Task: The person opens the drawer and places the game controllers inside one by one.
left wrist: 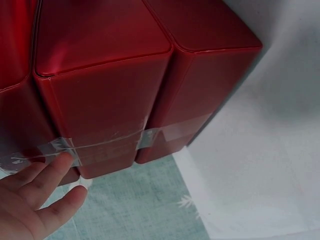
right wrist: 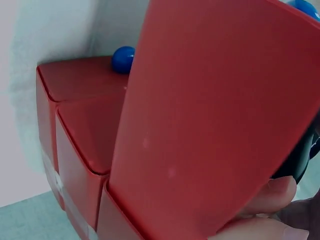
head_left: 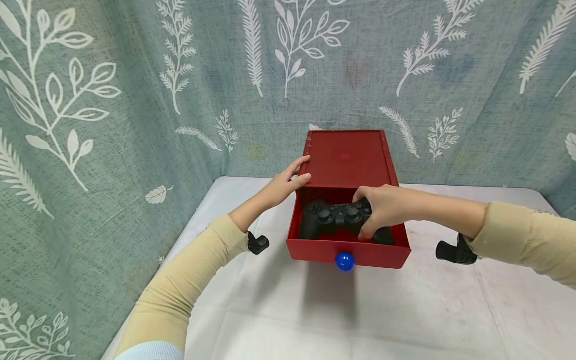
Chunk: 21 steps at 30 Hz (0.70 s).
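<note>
A red drawer unit [head_left: 348, 155] stands on the white-covered table, its top drawer [head_left: 310, 249] pulled out toward me. Inside the drawer lies a black game controller [head_left: 335, 217] marked SONY. My right hand [head_left: 384, 205] reaches in from the right and grips the controller's right end, thumb at the front and fingers behind. In the right wrist view, the drawer's side hides most of the controller [right wrist: 296, 162]. My left hand [head_left: 280, 189] rests against the unit's left side with fingers extended. The left wrist view shows that hand [left wrist: 35, 205] near clear tape on the stacked sections.
A blue round knob [head_left: 345, 261] sits on the drawer's front. Another blue knob [right wrist: 122, 60] shows lower on the unit. Behind the table hangs a green curtain [head_left: 270, 115] with white leaf prints. White cloth [head_left: 382, 315] covers the tabletop.
</note>
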Each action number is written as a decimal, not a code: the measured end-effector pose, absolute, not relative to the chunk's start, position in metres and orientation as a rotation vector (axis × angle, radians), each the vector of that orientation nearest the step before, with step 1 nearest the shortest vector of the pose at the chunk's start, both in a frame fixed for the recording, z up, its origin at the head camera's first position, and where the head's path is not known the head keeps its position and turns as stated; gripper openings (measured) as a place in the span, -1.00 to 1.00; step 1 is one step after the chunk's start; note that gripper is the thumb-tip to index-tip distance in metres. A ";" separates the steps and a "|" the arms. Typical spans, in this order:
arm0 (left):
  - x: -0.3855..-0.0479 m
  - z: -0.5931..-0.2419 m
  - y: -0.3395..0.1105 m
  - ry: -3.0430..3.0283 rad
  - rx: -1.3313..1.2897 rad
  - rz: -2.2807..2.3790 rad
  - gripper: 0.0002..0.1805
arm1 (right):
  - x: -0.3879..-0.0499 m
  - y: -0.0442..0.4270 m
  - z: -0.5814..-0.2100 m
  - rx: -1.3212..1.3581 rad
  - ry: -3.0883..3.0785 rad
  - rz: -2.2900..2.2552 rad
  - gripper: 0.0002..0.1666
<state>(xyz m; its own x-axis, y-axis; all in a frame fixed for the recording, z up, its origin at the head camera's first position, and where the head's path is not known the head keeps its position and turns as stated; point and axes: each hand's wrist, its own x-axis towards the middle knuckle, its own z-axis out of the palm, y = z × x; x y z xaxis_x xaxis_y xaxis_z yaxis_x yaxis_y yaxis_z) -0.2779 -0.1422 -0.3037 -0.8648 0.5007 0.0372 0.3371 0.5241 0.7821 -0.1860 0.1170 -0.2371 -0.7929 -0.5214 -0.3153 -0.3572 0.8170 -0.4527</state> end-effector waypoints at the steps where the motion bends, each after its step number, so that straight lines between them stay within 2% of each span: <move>1: -0.278 -0.304 -0.142 2.574 0.716 1.252 -0.28 | -0.186 0.116 -0.238 -0.659 2.571 -0.514 -0.20; 12: -0.278 -0.303 -0.142 2.590 0.708 1.243 -0.29 | -0.186 0.110 -0.244 -0.660 2.576 -0.444 -0.23; 21: -0.277 -0.303 -0.142 2.596 0.698 1.244 -0.30 | -0.186 0.106 -0.245 -0.582 2.532 -0.393 -0.16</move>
<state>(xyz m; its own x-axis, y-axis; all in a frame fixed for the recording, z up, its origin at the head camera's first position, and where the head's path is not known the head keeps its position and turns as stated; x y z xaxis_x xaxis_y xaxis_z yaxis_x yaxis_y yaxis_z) -0.2774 -0.1418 -0.3033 -0.8738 0.4847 0.0395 0.3345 0.5400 0.7723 -0.1860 0.1063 -0.2451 -0.7792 -0.4725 -0.4119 -0.3255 0.8666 -0.3783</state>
